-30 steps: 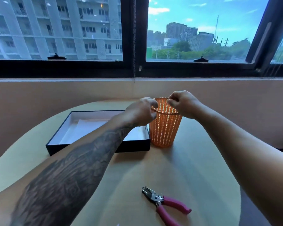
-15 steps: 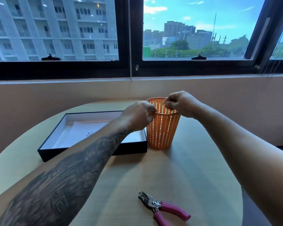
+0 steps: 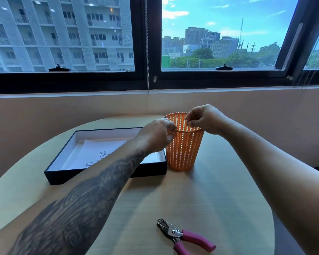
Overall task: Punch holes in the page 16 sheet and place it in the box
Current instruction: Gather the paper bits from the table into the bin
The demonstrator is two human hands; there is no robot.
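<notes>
A black box (image 3: 103,176) with a white inside lies on the table's left. A white sheet (image 3: 98,152) lies in it, handwritten "Page"; my left forearm hides its number. An orange mesh basket (image 3: 182,153) stands upright against the box's right corner. My left hand (image 3: 155,137) grips the basket's near-left rim. My right hand (image 3: 204,119) hovers over the basket's opening at the far right, its fingertips pinched together with nothing visible between them. A hole punch (image 3: 184,236) with pink handles lies near the table's front edge, away from both hands.
The round wooden table (image 3: 219,199) ends close behind the basket, with a beige wall and a black-framed window beyond. A blind cord (image 3: 147,70) hangs down the window's middle. The table's right edge curves away past my right arm.
Both hands stay at the basket's rim and the basket has not moved. My view has shifted a little, so more of the sheet's writing shows.
</notes>
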